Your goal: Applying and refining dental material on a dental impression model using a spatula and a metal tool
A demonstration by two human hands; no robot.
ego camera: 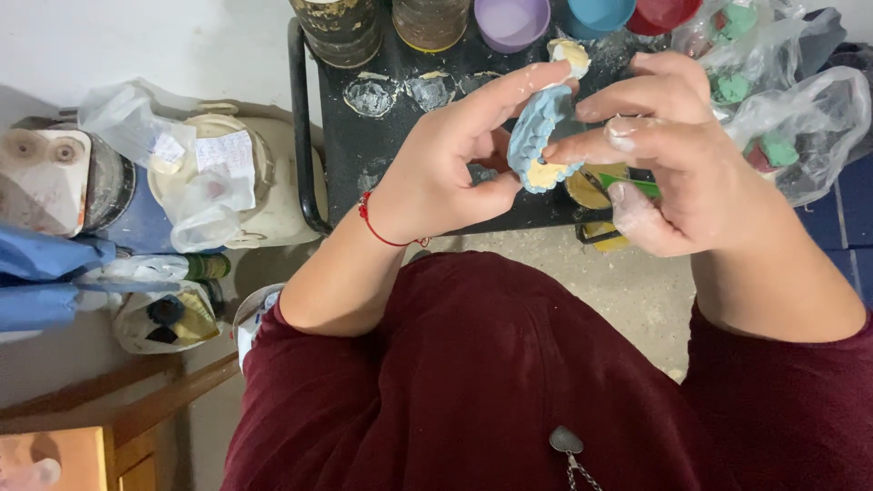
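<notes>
Both my hands hold a curved blue dental impression (538, 129) with pale yellow plaster showing at its two ends, above the front edge of a black tray (364, 136). My left hand (455, 159), with a red cord at its wrist, pinches the mould between thumb and forefinger. My right hand (668, 150), dusted with white plaster, grips it from the right with its fingertips. A green-handled tool (627, 184) lies just beneath the right fingers.
Rusty tins (341, 27), a purple bowl (512, 20), a blue bowl (596, 13) and a red bowl (664, 13) line the tray's far side. Plastic bags with green casts (782, 136) sit at right. A white bucket with bags (214, 177) stands at left, a wooden frame (136, 409) below.
</notes>
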